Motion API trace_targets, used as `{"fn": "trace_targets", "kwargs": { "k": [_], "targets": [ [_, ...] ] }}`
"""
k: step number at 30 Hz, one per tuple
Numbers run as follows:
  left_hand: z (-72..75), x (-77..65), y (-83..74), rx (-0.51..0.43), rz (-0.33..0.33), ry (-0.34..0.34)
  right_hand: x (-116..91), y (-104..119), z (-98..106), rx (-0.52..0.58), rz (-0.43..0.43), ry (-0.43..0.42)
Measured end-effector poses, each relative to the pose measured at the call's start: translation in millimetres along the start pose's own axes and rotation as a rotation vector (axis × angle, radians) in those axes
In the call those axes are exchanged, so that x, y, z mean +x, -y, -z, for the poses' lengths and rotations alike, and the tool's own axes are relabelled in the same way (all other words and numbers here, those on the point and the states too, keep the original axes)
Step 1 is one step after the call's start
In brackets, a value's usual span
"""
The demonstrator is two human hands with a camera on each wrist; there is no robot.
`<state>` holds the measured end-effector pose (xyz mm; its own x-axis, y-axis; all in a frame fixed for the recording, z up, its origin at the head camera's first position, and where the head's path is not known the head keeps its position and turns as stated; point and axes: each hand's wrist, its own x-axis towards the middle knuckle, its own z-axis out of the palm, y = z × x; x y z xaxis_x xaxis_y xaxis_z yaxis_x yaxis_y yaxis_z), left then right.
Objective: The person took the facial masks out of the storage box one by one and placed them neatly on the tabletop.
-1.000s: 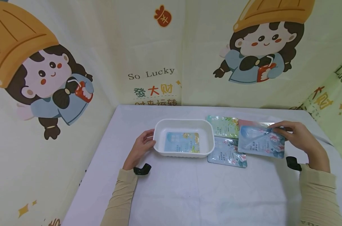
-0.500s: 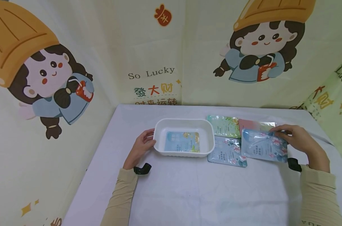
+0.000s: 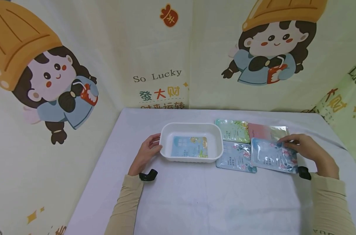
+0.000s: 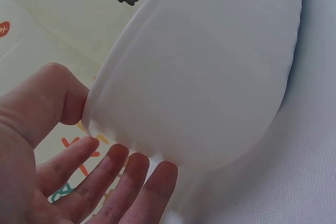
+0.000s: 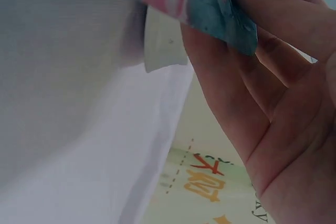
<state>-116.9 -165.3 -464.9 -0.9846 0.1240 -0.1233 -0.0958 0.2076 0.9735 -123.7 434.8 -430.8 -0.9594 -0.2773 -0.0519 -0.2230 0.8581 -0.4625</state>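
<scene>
My left hand [image 3: 147, 151] holds the left end of a white plastic tray [image 3: 192, 160]; in the left wrist view the thumb is at the rim and the fingers [image 4: 137, 166] lie along the outer side. One light-blue sachet [image 3: 189, 147] lies flat inside the tray. With thumb and fingers, my right hand [image 3: 305, 148] pinches the upper right part of a flat blue flower-print sachet [image 3: 271, 157]. That sachet's printed corner [image 5: 231, 27] shows between the fingers in the right wrist view. Whether its far edge touches the table cannot be told.
Right of the tray lie a green sachet [image 3: 233, 130], a pink-and-silver sachet [image 3: 261, 131] and another blue sachet [image 3: 235, 158], close together. White cloth covers the table [image 3: 207, 199]. A cartoon-printed curtain [image 3: 210, 42] stands behind it.
My right hand has brought the blue flower-print sachet nearer to me and lower, baring more of the pink-and-silver one behind. The left hand and the tray have stayed in place.
</scene>
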Motion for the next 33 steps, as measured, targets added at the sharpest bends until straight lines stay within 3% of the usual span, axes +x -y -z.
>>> {"fn": "trace_targets", "kwargs": {
  "k": [5,18,27,33],
  "targets": [
    [-0.1,0.5,0.2,0.007,0.008,-0.006,2.0,-2.4,-6.2,0.019,-0.013,0.046],
    [0.3,0.8,-2.1,0.006,0.04,-0.02,5.0,1.9,-11.2,0.06,-0.166,0.133],
    [1.0,1.7,-0.9,-0.008,0.037,-0.008,9.1,9.3,-7.5,-0.012,-0.165,0.112],
    [0.7,2.5,0.0,-0.014,0.031,-0.01,14.1,20.8,-8.4,-0.004,-0.163,0.083]
  ]
}}
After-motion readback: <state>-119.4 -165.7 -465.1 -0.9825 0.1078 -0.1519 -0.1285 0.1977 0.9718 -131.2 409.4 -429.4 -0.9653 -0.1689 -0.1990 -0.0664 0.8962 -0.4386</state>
